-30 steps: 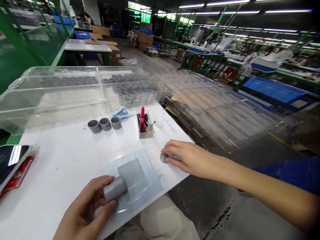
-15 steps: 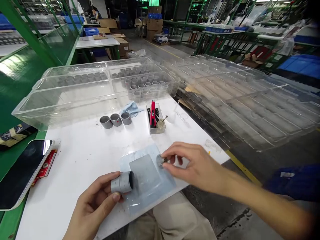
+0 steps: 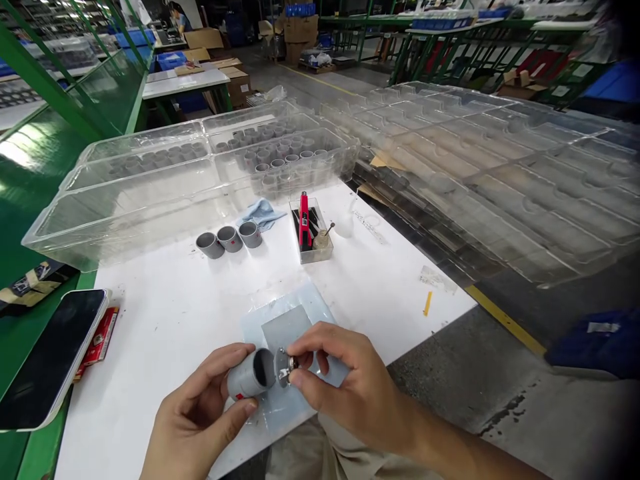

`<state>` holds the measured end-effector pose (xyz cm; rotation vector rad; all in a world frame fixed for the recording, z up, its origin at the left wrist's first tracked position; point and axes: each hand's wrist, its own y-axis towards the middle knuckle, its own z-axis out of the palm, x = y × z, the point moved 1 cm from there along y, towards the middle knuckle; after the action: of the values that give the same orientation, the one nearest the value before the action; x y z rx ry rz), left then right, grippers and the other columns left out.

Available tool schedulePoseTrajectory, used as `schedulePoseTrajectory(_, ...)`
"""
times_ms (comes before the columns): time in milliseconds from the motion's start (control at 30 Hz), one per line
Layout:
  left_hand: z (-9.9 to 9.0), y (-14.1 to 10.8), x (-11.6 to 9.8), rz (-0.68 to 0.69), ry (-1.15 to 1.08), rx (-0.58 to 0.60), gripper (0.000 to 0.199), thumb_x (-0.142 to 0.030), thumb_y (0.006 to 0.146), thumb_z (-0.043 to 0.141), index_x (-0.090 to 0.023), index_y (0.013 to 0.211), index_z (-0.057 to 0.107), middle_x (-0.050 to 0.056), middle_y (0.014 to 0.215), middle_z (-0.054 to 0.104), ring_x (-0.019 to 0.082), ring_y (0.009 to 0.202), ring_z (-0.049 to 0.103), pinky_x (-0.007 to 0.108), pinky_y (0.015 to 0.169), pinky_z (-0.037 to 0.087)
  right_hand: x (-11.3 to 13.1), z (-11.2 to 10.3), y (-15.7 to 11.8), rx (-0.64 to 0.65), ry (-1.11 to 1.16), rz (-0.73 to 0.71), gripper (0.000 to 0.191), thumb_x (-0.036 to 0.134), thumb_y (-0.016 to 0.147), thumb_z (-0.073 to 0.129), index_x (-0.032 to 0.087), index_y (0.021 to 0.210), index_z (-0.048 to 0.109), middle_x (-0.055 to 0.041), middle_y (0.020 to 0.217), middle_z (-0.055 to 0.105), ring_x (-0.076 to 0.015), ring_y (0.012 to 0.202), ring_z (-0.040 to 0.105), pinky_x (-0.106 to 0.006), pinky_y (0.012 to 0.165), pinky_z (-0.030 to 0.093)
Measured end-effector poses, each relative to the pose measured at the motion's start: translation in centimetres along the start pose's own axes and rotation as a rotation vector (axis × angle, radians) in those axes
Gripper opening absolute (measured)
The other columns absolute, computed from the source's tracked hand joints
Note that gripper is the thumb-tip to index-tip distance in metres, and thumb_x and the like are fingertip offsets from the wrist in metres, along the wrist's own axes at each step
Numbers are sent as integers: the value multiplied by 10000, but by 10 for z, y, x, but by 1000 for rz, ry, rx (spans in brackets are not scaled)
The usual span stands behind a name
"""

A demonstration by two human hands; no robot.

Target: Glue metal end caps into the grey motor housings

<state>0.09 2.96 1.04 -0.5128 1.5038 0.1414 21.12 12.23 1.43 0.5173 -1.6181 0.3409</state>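
Observation:
My left hand [image 3: 205,400] is closed round a grey cylindrical cup [image 3: 245,379] that lies tilted, its dark open end facing right. A small red mark shows on its side. Between the thumb and fingers of my right hand [image 3: 340,370] is a small round metal disc [image 3: 283,367] with a knob-like part at its centre. The disc is held on edge just beside the cup's mouth; whether they touch I cannot tell. Under both hands lies a pale blue sheet [image 3: 260,320] with a grey square pad [image 3: 287,325] on it.
Three grey cups [image 3: 229,239] stand in a row near a blue cloth [image 3: 263,213]. A clear box [image 3: 317,255] holds a red cutter [image 3: 304,223]. Clear trays [image 3: 125,213] with more cups stand behind. A phone [image 3: 50,360] lies at the left edge.
My right hand has moved left with the disc, bringing it up to the cup's mouth. The cup has turned in my left hand, so its red mark now shows.

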Motion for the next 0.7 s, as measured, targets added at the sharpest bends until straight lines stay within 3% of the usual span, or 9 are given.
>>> schedulePoseTrajectory(167, -6, 1, 4, 34, 119, 57, 367, -243, 719, 924, -289, 1076, 848, 62, 1240, 821, 288, 1226, 729, 288, 1046, 588, 4, -1, 2, 3, -51, -93, 236, 171, 838, 769, 267, 1053, 756, 7, 929, 743, -157, 806, 656, -294, 740, 551)
schedulePoseTrajectory(367, -17, 3, 8, 175, 233, 194, 302, -175, 805, 868, -324, 1065, 832, 62, 1261, 802, 256, 1243, 725, 237, 976, 609, 10, 0, 2, -2, -104, -175, 249, 163, 823, 779, 262, 1051, 759, -2, 924, 760, -174, 824, 702, -305, 760, 586)
schedulePoseTrajectory(700, -15, 4, 9, 189, 235, 202, 300, -169, 831, 853, -342, 1073, 817, 50, 1276, 783, 235, 1254, 713, 216, 969, 601, 9, 6, -2, -23, -107, -109, 217, 162, 788, 794, 245, 988, 781, -4, 850, 749, -168, 760, 700, -298, 719, 593)
